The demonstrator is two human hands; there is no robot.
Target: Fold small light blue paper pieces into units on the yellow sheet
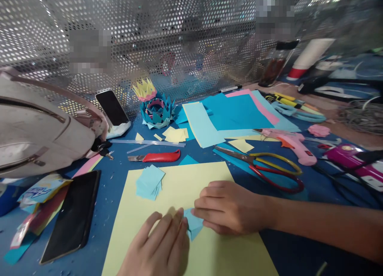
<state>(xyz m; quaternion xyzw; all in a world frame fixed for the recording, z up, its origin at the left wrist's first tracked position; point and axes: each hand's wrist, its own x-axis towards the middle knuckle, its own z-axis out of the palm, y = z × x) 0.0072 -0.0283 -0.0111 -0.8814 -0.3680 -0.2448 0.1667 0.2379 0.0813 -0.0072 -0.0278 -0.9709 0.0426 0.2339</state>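
A small light blue piece of paper [195,225], partly folded, lies on a large yellow sheet [239,252]. My left hand [160,242] presses its fingertips on the paper's left edge. From the other side my right hand [229,208] grips the right edge, fingers bent and close together. My fingers cover parts of the piece, so its full shape is hidden. Just beyond, on the same yellow sheet, rests a loose stack of light blue paper squares [150,181].
Scissors [254,160], a red utility knife [161,156] and a pink glue gun [295,144] lie beyond the sheet. A folded paper lotus [157,110] stands near the perforated metal panel [125,44]. At left are a tablet-like black phone [73,212] and a bag [44,124].
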